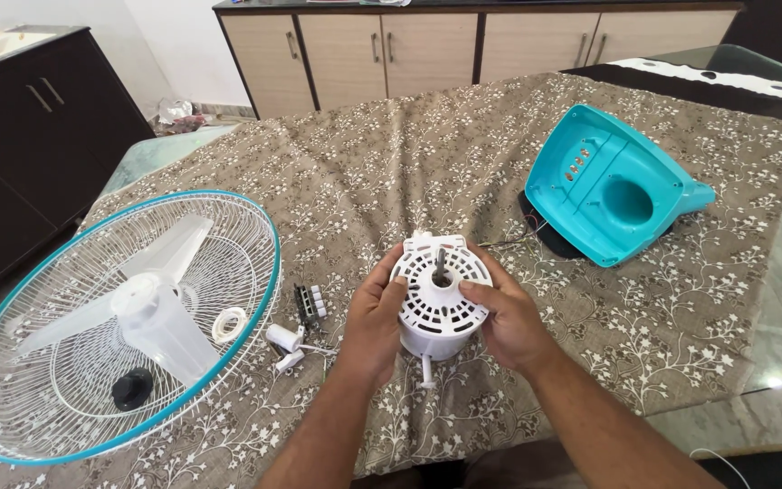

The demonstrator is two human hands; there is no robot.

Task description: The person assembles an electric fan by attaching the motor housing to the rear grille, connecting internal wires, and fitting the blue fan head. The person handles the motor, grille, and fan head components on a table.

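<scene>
A white, slotted fan motor housing (439, 299) with a dark shaft sticking up from its centre is held above the patterned cloth. My left hand (375, 319) grips its left side and my right hand (507, 319) grips its right side, thumb on the top face. A thin white peg hangs from its underside. To its left lie a small black switch block with white keys (309, 302), a white cylindrical part with wires (284, 340) and a white ring (228, 323).
A white wire fan guard with a teal rim (101, 326) lies at left, holding a translucent blade, a white cover and a black knob. A teal fan base (610, 186) lies at right, wires trailing. Brown floral cloth (409, 154) covers the table; cabinets stand behind.
</scene>
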